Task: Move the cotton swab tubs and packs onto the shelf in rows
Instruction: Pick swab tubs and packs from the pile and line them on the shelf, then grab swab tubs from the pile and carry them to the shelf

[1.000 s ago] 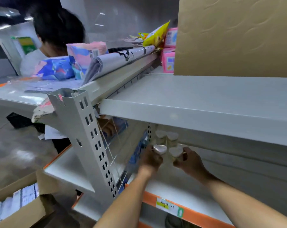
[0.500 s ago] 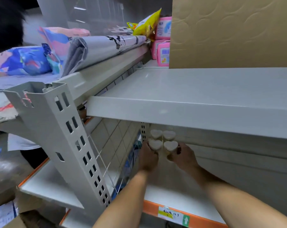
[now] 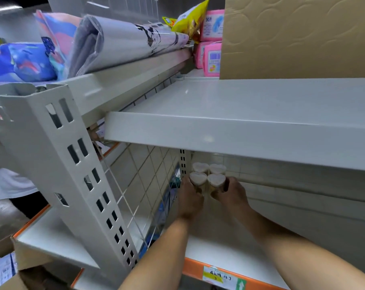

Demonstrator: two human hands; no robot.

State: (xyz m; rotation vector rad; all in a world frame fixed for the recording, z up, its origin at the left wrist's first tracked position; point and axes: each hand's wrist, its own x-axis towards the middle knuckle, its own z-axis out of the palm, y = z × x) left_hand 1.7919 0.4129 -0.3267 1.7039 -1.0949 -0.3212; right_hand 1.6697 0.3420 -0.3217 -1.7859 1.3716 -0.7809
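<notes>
Where 4 heart-lidded tubs (image 3: 207, 174) cluster on shelf (image 3: 215, 245), left hand (image 3: 191, 198) and right hand (image 3: 232, 192) grip front 2.

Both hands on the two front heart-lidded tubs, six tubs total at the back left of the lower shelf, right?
Not six: the head view shows four heart-lidded cotton swab tubs, two by two, at the back left of the lower white metal shelf. The rest holds: the left hand and right hand each hold one front tub.

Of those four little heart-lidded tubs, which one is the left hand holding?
The front-left tub: the left hand grips it from the left. The front-right tub is in the right hand; the two rear tubs stand untouched behind.
</notes>
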